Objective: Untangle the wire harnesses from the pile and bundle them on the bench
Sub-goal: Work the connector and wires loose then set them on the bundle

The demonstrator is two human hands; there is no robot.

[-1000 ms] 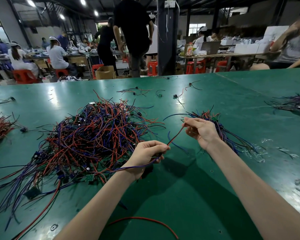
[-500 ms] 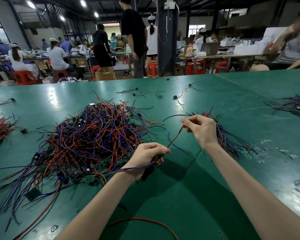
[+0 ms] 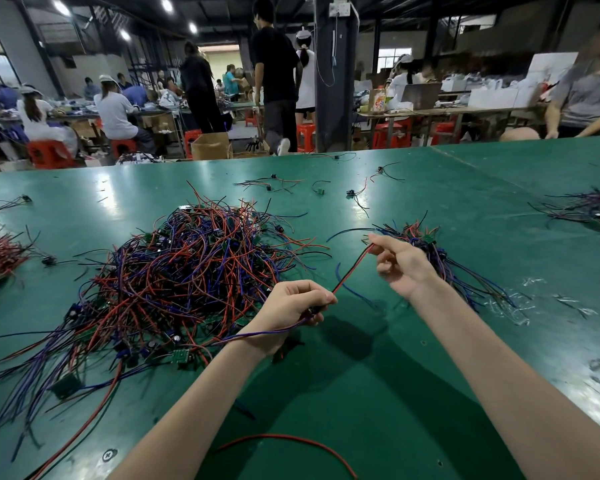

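My left grip (image 3: 291,308) and right grip (image 3: 400,263) pinch one harness (image 3: 353,269) taut at centre frame. A small bundle (image 3: 451,268) lies behind the right; the big pile (image 3: 187,271) centre-left awaits untangling.

Both bare forearms reach forward from the lower edge. The left hand (image 3: 291,304), knuckles up and fingers curled, pinches the lower end of a red wire (image 3: 350,270). The right hand (image 3: 404,263), higher and farther ahead, pinches the upper end between thumb and forefinger, other fingers loosely curled.
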